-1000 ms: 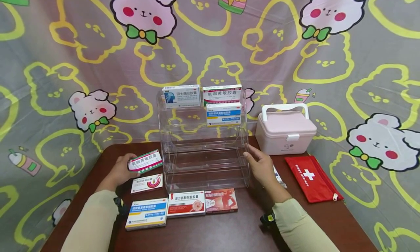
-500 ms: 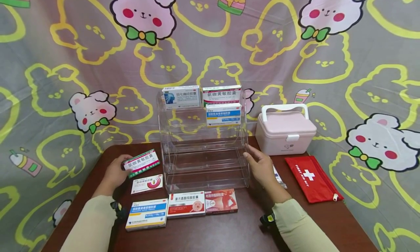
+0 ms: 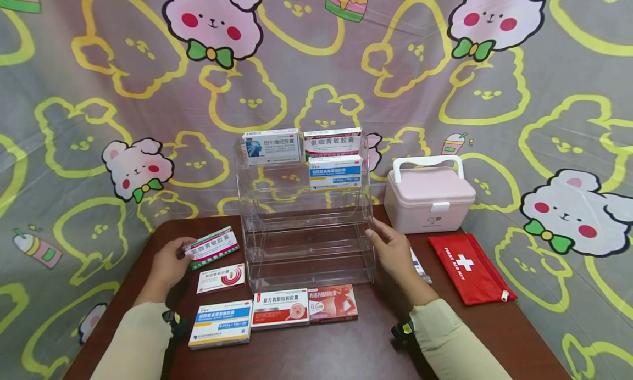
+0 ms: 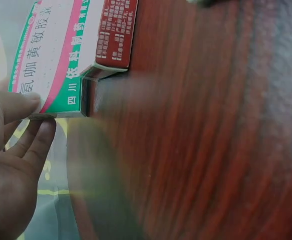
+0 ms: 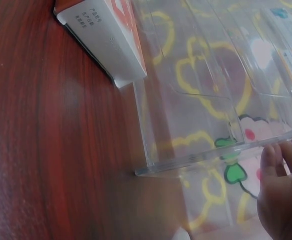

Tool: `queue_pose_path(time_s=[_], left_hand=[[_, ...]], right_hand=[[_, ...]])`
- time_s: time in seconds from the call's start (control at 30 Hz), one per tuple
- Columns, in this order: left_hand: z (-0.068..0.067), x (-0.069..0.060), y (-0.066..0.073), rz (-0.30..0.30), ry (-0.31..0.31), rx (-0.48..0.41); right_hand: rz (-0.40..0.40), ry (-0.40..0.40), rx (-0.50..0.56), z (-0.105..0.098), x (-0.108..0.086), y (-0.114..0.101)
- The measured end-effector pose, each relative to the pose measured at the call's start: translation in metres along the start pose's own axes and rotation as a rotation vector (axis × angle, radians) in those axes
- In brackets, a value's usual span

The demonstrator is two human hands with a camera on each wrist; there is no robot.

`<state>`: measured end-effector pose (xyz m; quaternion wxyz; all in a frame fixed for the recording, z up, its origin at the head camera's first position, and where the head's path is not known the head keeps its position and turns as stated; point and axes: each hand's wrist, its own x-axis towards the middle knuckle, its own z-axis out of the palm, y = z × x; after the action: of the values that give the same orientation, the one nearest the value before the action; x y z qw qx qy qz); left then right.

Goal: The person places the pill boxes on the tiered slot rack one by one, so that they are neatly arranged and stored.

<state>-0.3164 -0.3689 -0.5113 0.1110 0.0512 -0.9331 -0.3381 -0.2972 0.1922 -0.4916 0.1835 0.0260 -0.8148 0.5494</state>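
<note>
My left hand (image 3: 167, 262) pinches a white, pink and green capsule box (image 3: 215, 247) by its left end, thumb on the printed face and fingers beneath. It is tilted, left of a clear tiered display rack (image 3: 309, 242) and just above a white box with a pink swirl (image 3: 221, 278). In the left wrist view the capsule box (image 4: 50, 55) overlaps the box behind it. My right hand (image 3: 393, 251) rests against the rack's right side, thumb at its front edge; the other fingers are partly hidden. In the right wrist view the right hand (image 5: 286, 185) touches the rack's side edge.
The rack's upper tiers hold a blue-white box (image 3: 272, 146), a pink-green box (image 3: 332, 144) and a blue-yellow box (image 3: 335, 173). In front lie more medicine boxes (image 3: 280, 308). A pink case (image 3: 430, 199) and red first aid pouch (image 3: 470, 270) are at the right.
My left hand has drawn the capsule box a little to the left, away from the rack. The right hand keeps its place at the rack's side.
</note>
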Motion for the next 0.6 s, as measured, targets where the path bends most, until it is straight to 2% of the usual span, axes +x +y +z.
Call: queue_pose_path(time_s=[0.27,0.4,0.47,0.53,0.6], left_hand=[[-0.01,-0.006,0.001,-0.011,0.03,-0.068],[-0.021,-0.007,0.005,-0.013,0.083,-0.115],[-0.027,-0.008,0.009,-0.038,0.118,-0.144],[-0.034,-0.008,0.015,-0.069,0.155,-0.21],[-0.042,-0.007,0.022,-0.102,0.184,-0.318]], right_hand=[[-0.007,-0.005,0.002,0.0,0.0,0.0],[0.0,-0.005,0.011,0.0,0.0,0.0],[0.002,-0.005,0.01,0.0,0.0,0.0],[0.0,-0.004,0.008,-0.001,0.0,-0.001],[-0.002,0.0,0.002,-0.001,-0.001,-0.002]])
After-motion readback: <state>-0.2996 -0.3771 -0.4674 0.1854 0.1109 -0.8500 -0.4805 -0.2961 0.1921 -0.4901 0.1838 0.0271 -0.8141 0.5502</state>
